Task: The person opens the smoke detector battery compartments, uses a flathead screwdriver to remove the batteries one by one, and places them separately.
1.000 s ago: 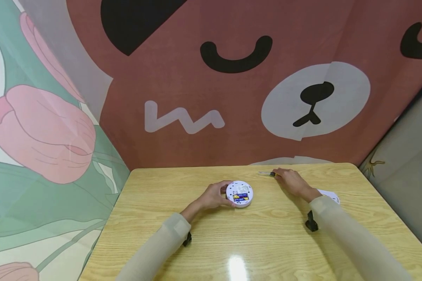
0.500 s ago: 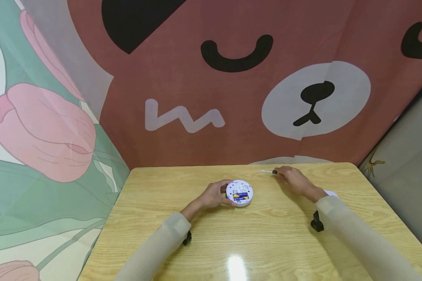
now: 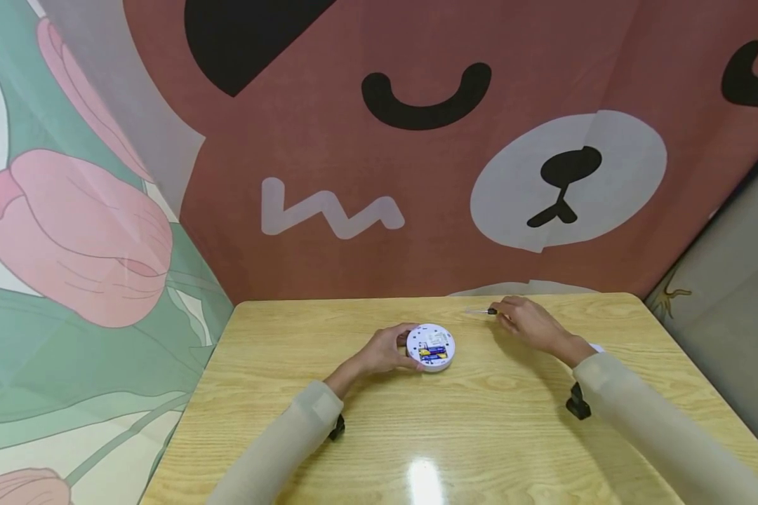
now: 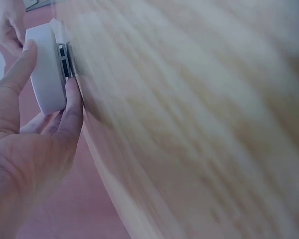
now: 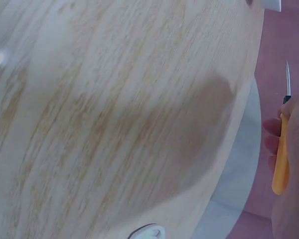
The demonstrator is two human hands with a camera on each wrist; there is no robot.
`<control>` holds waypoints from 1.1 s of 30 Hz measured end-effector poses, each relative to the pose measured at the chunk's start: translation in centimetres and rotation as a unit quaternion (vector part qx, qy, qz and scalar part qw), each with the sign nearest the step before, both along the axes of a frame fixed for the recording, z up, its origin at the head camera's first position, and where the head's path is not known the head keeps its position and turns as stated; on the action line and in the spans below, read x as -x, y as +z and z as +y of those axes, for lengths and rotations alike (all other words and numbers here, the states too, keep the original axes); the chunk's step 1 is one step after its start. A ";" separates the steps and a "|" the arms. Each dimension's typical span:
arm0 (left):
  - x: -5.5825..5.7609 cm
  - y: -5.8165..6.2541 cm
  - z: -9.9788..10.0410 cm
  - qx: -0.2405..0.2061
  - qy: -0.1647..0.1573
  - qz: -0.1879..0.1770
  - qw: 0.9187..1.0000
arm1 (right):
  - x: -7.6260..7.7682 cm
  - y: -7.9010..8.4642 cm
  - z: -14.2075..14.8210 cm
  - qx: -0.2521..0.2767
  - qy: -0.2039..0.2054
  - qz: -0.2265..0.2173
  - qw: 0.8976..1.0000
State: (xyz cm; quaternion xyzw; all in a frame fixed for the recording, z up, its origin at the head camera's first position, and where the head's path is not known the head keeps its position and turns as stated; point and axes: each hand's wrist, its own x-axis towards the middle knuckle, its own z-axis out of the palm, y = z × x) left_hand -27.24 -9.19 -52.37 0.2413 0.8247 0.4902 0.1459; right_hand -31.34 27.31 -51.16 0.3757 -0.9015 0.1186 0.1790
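Observation:
My left hand [image 3: 379, 352] grips a round white battery device [image 3: 424, 337] by its left edge. The device's open battery bay [image 3: 432, 353] faces up, with blue-and-yellow batteries in it. In the left wrist view, thumb and fingers hold the white casing [image 4: 44, 74] from both sides, close to the wooden surface. My right hand [image 3: 532, 325] holds a screwdriver to the right of the device. Its orange handle [image 5: 281, 154] lies within the curled fingers, and the thin metal shaft [image 3: 477, 311] points left, away from the device.
A small white piece [image 5: 152, 231] lies on the wooden table [image 3: 328, 449], mostly hidden by the right sleeve [image 3: 644, 421] in the head view. Behind the table's far edge hangs a printed cloth [image 3: 316, 259]. Black camera mounts [image 3: 577, 403] sit on the wrists.
My right hand has shifted slightly right with the screwdriver, and its sleeve now covers more of the white piece. The left hand and the battery device have stayed in place.

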 end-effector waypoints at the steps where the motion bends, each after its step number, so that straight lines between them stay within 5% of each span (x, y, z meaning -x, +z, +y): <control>1: 0.0 0.1 0.0 0.002 0.001 0.000 1.000 | 0.0 0.1 0.0 0.002 0.006 0.008 1.000; 33: 0.2 0.3 0.6 0.063 0.015 0.018 0.998 | -2.4 3.8 -2.2 -0.051 0.086 0.067 0.993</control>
